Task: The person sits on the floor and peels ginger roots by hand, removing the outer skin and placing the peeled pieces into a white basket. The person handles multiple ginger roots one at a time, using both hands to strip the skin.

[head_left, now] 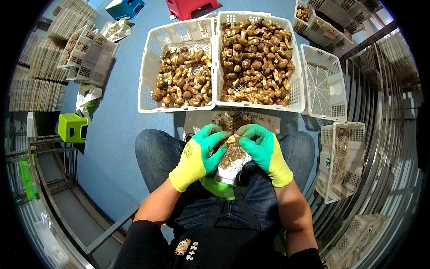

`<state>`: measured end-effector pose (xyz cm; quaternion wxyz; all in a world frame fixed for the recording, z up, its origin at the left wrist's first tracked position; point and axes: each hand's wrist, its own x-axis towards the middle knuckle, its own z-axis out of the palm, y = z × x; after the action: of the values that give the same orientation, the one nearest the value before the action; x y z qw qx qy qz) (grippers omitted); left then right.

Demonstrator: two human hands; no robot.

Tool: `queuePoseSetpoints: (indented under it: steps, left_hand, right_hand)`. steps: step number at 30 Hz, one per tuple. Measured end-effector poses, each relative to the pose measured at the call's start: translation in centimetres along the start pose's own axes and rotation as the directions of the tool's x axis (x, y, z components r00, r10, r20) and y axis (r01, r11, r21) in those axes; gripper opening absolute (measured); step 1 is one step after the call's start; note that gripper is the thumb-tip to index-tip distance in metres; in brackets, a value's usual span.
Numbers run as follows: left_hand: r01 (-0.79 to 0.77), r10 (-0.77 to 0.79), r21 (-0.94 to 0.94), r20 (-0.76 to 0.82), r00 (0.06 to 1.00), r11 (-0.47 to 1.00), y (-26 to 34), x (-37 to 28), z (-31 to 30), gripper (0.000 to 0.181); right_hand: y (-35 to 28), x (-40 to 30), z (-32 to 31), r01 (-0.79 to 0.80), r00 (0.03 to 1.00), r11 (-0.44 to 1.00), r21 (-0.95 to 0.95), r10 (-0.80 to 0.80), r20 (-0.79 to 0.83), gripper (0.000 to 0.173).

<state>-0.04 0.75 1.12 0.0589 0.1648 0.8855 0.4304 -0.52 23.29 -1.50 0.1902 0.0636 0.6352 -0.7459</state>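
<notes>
Between my two hands is a small mushroom [231, 139], pale and brown, held above my lap. My left hand [205, 153], in a yellow and green coated work glove, pinches its left end between thumb and fingers. At the other end, my right hand [263, 148], gloved the same way, grips with thumb and fingertips. Whether the right fingers also hide a small tool, I cannot tell. Below the hands, dark soil crumbs [231, 158] cover a white surface. Ahead stand two white plastic crates: the left crate [144, 72] is partly filled with brown mushrooms [181, 79], the right crate [297, 84] more fully.
An empty white crate [319, 89] leans at the right, near another crate [342, 161] by metal rails. On the left are a green stool [71, 127], a metal frame [97, 245] and stacked trays [37, 89]. Red [191, 8] and blue [124, 8] stools stand farther off.
</notes>
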Motion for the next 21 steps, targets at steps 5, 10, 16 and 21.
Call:
queuePoseSetpoints:
  steps: [5,10,16,21]
  left_hand:
    - [-0.018,0.018,-0.004,0.012,1.000,1.000,-0.3,0.3,-0.1,0.034]
    - [-0.014,0.014,0.021,-0.008,1.000,1.000,-0.2,0.0,-0.1,0.035]
    - [-0.072,0.073,0.067,-0.007,0.997,0.995,-0.8,0.1,-0.1,0.036]
    - [0.032,-0.032,-0.102,0.002,0.999,0.994,-0.2,0.0,0.0,0.033]
  right_hand:
    - [1.0,0.1,-0.9,-0.028,1.000,0.988,0.155,0.029,-0.004,0.012]
    - [0.2,0.0,-0.3,-0.048,0.999,0.987,0.154,0.047,0.008,0.014]
    - [0.7,0.1,-0.3,0.057,0.998,0.998,0.007,-0.057,0.026,0.011]
    - [1.2,0.2,-0.4,-0.038,0.999,0.947,0.318,0.035,0.015,0.010]
